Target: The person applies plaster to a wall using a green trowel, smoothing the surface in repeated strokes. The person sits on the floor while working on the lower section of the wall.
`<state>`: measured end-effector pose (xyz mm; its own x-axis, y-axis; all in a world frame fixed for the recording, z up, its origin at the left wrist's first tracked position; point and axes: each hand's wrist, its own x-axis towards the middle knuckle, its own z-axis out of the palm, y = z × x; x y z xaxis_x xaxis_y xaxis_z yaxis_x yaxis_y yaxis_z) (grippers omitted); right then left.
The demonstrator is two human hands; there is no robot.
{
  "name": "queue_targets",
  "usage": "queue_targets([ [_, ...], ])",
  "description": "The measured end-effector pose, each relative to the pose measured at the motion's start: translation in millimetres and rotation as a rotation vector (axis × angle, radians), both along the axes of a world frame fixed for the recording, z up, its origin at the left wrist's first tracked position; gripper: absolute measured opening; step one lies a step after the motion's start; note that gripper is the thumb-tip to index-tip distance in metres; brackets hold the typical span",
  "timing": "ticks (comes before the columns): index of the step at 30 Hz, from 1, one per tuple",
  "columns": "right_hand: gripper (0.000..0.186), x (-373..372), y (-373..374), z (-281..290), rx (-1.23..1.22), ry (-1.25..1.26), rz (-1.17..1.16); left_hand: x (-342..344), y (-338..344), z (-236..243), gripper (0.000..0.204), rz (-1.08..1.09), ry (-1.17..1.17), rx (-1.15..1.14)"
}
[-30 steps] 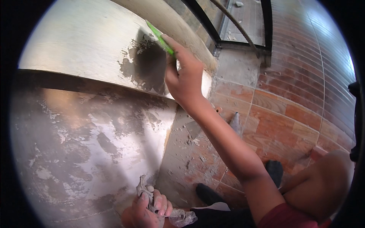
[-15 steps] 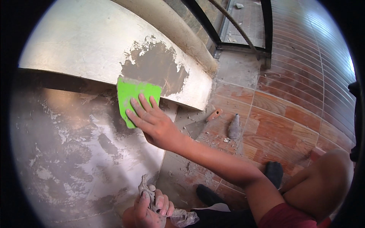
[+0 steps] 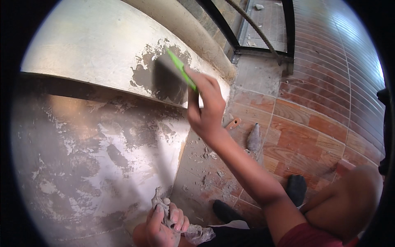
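Scraper (image 3: pixel 181 68), green, is pinched edge-on in the right hand (image 3: pixel 209 99), its visible length slanting forward-left; the grey patch (image 3: pixel 142 76) is located just left of this nearer hand. Smeared, crumpled wrap (image 3: pixel 157 201) is gripped in the left hand (image 3: pixel 161 232).

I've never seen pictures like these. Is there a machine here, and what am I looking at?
No machine: these are a person's own bare hands. A wide-angle camera on the person's head looks down, so straight edges bend near the rim.

The right hand grips a thin, flat, bright green scraper, seen nearly edge-on, over a ragged grey patch on a smooth white ledge. Whether it touches is hard to tell.

The left hand, at the bottom, holds a crumpled, grey-smeared wrapping; clear crinkled plastic shows beside it.

On the reddish-brown tiled floor lie an orange handle with a hole, a grey cone-shaped object and scattered crumbs.
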<state>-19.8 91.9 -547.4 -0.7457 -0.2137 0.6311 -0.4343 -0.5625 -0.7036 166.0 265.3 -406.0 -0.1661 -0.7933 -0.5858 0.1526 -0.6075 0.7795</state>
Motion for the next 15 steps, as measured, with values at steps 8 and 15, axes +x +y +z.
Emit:
queue_targets([
  [8,0.06,1,-44,13,0.07,0.164,0.188,0,3,4,0.027,-0.001,-0.004,-0.022],
  [15,0.061,57,-13,-1,0.118,0.371,0.232,7,7,-7,0.023,0.089,-0.156,-0.162],
])
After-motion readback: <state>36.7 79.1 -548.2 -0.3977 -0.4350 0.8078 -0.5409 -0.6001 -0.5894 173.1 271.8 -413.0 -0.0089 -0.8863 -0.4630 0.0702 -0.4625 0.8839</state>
